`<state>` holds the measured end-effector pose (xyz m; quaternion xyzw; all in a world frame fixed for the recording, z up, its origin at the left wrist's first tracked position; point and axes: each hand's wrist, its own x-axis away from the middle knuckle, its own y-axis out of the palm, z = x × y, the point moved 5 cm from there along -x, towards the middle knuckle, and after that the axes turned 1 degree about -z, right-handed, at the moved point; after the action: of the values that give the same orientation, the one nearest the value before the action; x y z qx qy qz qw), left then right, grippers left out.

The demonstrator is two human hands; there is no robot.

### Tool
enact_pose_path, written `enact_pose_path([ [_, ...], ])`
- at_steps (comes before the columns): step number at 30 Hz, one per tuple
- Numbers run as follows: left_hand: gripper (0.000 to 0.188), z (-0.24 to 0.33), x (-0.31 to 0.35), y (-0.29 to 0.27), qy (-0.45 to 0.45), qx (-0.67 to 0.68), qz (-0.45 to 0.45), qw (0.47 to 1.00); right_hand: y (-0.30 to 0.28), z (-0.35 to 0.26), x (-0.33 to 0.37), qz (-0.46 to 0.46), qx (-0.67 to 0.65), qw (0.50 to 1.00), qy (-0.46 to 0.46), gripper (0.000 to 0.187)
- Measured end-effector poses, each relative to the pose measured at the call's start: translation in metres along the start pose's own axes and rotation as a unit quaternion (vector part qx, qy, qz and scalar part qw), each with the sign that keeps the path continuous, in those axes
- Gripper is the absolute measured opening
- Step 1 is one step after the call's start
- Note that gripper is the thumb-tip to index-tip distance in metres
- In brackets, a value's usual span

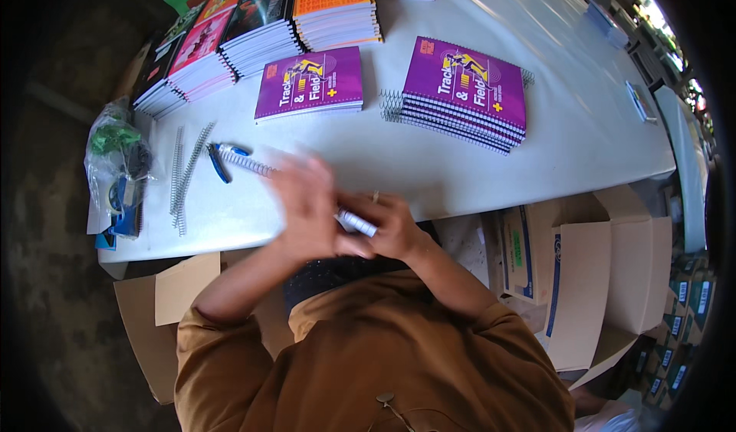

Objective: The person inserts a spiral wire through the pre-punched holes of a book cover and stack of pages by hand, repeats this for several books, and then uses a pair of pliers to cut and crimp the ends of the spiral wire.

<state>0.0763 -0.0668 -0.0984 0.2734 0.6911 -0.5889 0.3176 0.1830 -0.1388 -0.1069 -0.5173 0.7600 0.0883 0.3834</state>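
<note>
Between my hands, just over the near table edge, is a small book [357, 223] seen edge-on, its white page edges showing and the rest hidden. My right hand [392, 229], with a ring on one finger, is closed around its right side. My left hand [305, 206] is smeared by motion at the book's left side, so its finger pose is unclear. A metal spiral coil [249, 163] runs from beside my left hand toward blue-handled pliers [221, 164] lying on the table. Farther left lie several loose spiral coils [182, 175].
Purple-covered books form a low stack [310, 87] and a taller spiral-bound stack [468, 95] on the white table [583, 118]. Several stacks of other books [261, 29] stand at the far left. A plastic bag [115, 148] sits at the left edge. Open cardboard boxes [583, 279] flank me below.
</note>
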Motion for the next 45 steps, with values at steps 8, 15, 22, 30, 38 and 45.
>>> enact_pose_path([
  [8, 0.097, 0.017, -0.025, -0.01, 0.101, -0.045, 0.035, 0.993, -0.001, 0.003, 0.001, -0.008, -0.015, 1.0, 0.019, 0.044],
  [15, 0.033, 0.024, -0.066, -0.019, -0.019, 0.036, -0.117, 0.992, -0.011, 0.02, 0.007, 0.044, -0.033, 0.998, 0.039, 0.042],
  [22, 0.024, 0.015, -0.098, -0.038, 0.02, 0.097, -0.222, 0.97, -0.014, 0.009, -0.003, 0.028, -0.047, 0.995, 0.087, 0.029],
  [30, 0.085, -0.014, -0.1, -0.045, -0.172, 0.039, 0.174, 0.969, -0.081, -0.005, -0.012, 0.268, -0.176, 0.947, 0.025, 0.022],
  [38, 0.017, -0.002, -0.155, 0.074, -0.286, 0.444, 0.222, 0.82, -0.194, 0.062, 0.001, 0.522, -0.05, 0.85, 0.052, 0.063],
  [45, 0.037, 0.036, -0.156, 0.169, 0.011, 0.165, -0.035, 0.986, -0.211, 0.11, 0.029, 0.557, 0.052, 0.819, 0.126, 0.062],
])
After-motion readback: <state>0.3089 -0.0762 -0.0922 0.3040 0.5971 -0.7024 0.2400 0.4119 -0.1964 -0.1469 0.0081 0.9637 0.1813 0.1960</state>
